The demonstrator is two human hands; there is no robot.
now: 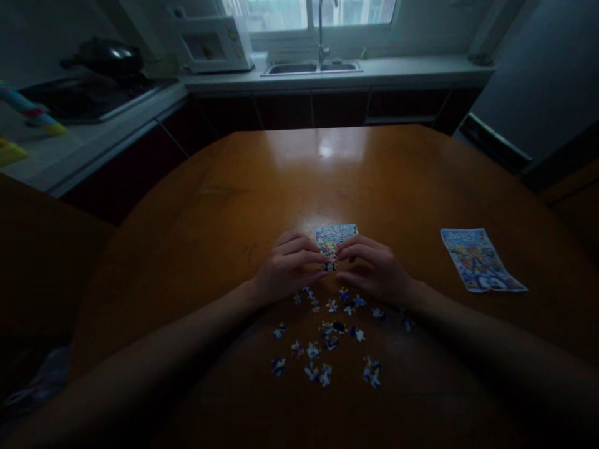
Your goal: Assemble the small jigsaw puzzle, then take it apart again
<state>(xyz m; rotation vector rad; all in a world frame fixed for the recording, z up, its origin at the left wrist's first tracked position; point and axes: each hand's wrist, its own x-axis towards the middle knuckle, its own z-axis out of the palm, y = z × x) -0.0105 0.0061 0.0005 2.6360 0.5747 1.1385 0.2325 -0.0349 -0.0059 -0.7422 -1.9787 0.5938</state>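
Observation:
A small part-assembled jigsaw puzzle [336,237] lies on the brown wooden table [234,206]. My left hand [286,269] and my right hand [374,268] rest just below it, fingers curled and tips meeting at its near edge. Together they pinch a small puzzle piece [330,265] against that edge. Several loose puzzle pieces [327,340] lie scattered on the table between my forearms.
A colourful printed sheet [480,259] lies flat at the right of the table. Beyond the table runs a kitchen counter with a sink [311,67], a white microwave [210,43] and a stove with a dark pan [105,59].

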